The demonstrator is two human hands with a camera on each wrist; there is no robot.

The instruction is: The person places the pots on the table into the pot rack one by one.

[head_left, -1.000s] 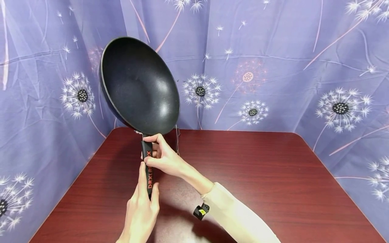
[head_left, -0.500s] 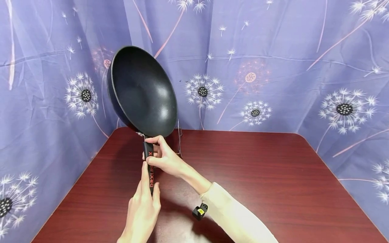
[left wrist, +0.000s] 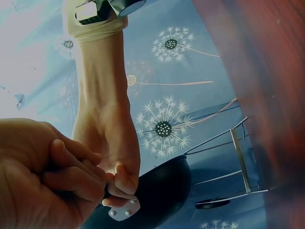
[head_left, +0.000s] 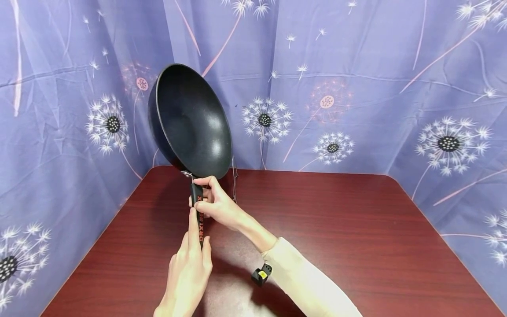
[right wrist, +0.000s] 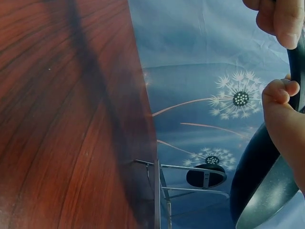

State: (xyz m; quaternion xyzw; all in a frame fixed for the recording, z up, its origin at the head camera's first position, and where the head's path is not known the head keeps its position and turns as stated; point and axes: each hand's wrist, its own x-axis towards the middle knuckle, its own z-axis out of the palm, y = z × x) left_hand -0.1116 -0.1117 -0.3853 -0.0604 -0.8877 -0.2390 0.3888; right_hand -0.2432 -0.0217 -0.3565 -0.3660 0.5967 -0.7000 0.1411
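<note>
A wok (head_left: pixel 194 121) is held by its handle (head_left: pixel 201 225) — left hand (head_left: pixel 188 264) curled round it, right hand (head_left: pixel 219 205) likewise, just beyond.

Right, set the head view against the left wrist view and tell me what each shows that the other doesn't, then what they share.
Only the head view: red lettering on the wok's handle, and the table's far right corner.

Only the left wrist view: a black oval piece by the wire rack.

Both: the left grip and right grip, the wok, its silver bracket, the table, the dandelion curtain and the rack, though the head view catches just a thin edge.
</note>
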